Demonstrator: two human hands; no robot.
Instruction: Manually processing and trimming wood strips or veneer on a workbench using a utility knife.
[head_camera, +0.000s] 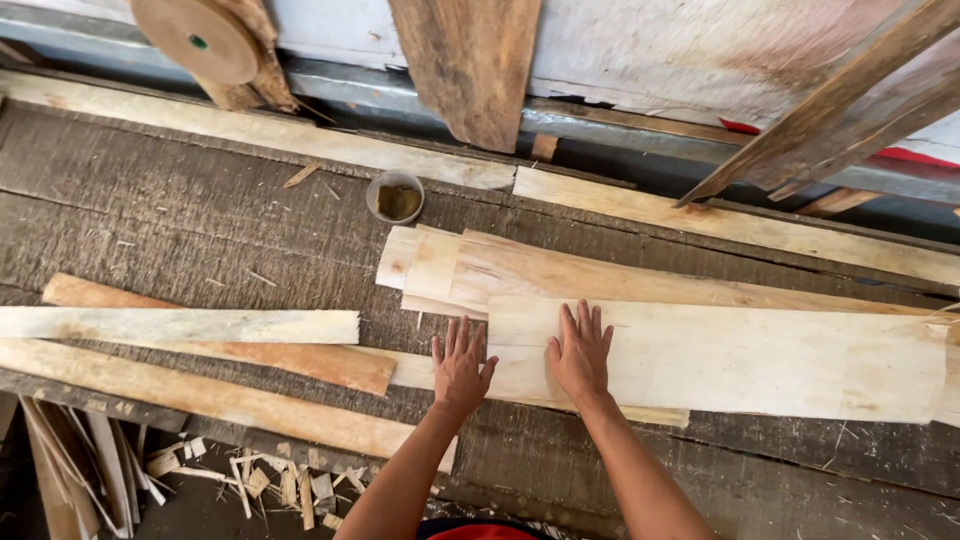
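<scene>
Both hands flat, fingers spread, left grip (460, 362) at the veneer sheet (720, 358) edge, right grip (580, 350) pressing its end, sheet stretching rightward across the worktop (200, 230)

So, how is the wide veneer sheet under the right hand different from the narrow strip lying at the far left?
The wide veneer sheet is much broader than the narrow strip. The sheet lies on top of other overlapping sheets, while the strip crosses over a darker orange-brown strip. The right hand presses flat on the sheet; no hand touches the strip. Both are pale, thin wood lying flat on the dark workbench.
</scene>
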